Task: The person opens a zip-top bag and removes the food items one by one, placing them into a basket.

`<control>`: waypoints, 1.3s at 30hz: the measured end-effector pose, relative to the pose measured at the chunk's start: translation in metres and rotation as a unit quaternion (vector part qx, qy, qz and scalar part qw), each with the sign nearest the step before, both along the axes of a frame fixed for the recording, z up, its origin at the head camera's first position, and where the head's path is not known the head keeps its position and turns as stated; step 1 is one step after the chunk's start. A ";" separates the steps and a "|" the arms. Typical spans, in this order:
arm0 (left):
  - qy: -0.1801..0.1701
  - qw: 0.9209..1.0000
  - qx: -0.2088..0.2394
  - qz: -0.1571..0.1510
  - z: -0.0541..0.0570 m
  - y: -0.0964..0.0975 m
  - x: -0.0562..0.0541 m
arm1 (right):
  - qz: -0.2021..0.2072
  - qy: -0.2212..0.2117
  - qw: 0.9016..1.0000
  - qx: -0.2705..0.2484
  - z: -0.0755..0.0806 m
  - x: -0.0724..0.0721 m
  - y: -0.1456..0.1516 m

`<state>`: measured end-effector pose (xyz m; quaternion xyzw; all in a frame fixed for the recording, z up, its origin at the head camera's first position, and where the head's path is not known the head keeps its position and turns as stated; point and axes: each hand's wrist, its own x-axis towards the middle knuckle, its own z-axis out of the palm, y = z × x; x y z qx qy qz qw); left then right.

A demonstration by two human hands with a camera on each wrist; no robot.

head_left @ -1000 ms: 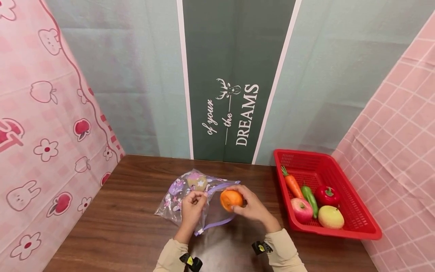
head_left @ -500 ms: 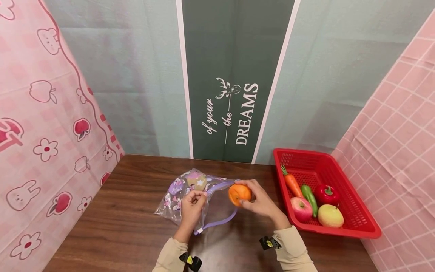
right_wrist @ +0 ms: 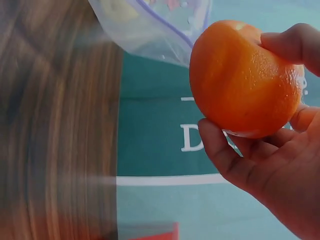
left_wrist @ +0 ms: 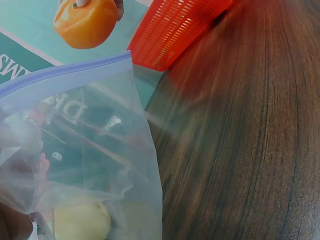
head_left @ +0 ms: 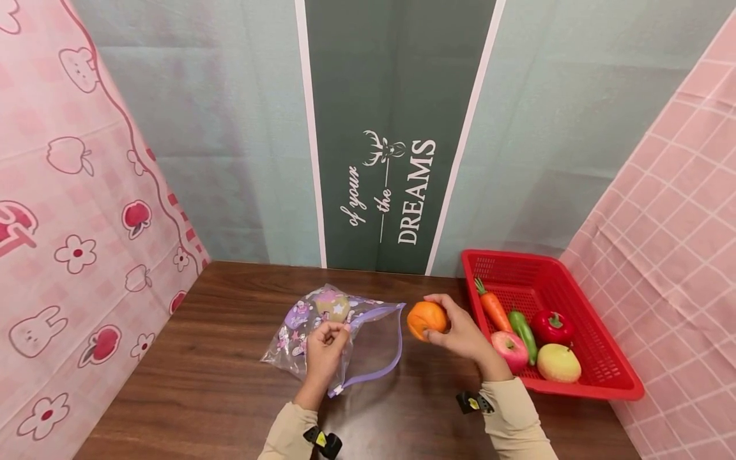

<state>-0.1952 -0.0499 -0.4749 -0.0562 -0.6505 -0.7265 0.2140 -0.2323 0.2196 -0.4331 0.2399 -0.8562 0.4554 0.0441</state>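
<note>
My right hand [head_left: 462,329] grips a round, glossy orange fruit [head_left: 424,321], thumb on one side and fingers on the other. It hangs just right of the mouth of a clear zip bag [head_left: 296,348] with a purple seal and printed purple and pink figures. At the bag's near side, my left hand [head_left: 326,348] pinches its plastic edge, and the mouth gapes to the right. A pale yellow fruit [left_wrist: 82,220] lies inside the bag. In the right wrist view the orange fruit [right_wrist: 245,80] fills the grasp, apart from the bag [right_wrist: 160,32].
A red plastic basket [head_left: 609,345] stands on the right of the wooden table [head_left: 190,358]. In it lie a carrot [head_left: 493,309], a green pepper-like vegetable [head_left: 523,335], a red bell pepper [head_left: 552,328], a pink apple [head_left: 510,350] and a yellow fruit [head_left: 559,363]. Printed cloths wall the table.
My right hand has moved right, carrying the orange fruit from over the bag's mouth to a spot outside it, nearer the basket. The left hand and bag have stayed put.
</note>
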 end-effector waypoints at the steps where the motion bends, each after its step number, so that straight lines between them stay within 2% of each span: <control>1: -0.001 1.000 0.001 0.000 0.000 0.000 0.000 | -0.007 0.003 1.000 0.003 0.000 -0.001 0.003; 7: -0.002 1.000 0.005 -0.005 -0.002 0.001 0.000 | -0.044 0.044 0.997 0.046 0.003 -0.004 0.017; 17: -0.009 1.000 0.014 -0.011 -0.004 0.000 0.000 | -0.076 0.035 0.992 0.093 0.012 -0.008 0.043; 27: -0.008 1.000 0.019 -0.013 -0.004 0.001 -0.001 | -0.087 -0.037 0.992 0.086 0.027 -0.010 0.070; 36: -0.014 0.999 0.024 -0.016 -0.005 0.001 -0.001 | -0.085 -0.039 0.989 0.111 0.033 -0.018 0.100; 39: -0.013 1.000 0.022 -0.015 -0.005 0.001 -0.001 | -0.080 -0.045 0.991 0.101 0.035 -0.020 0.109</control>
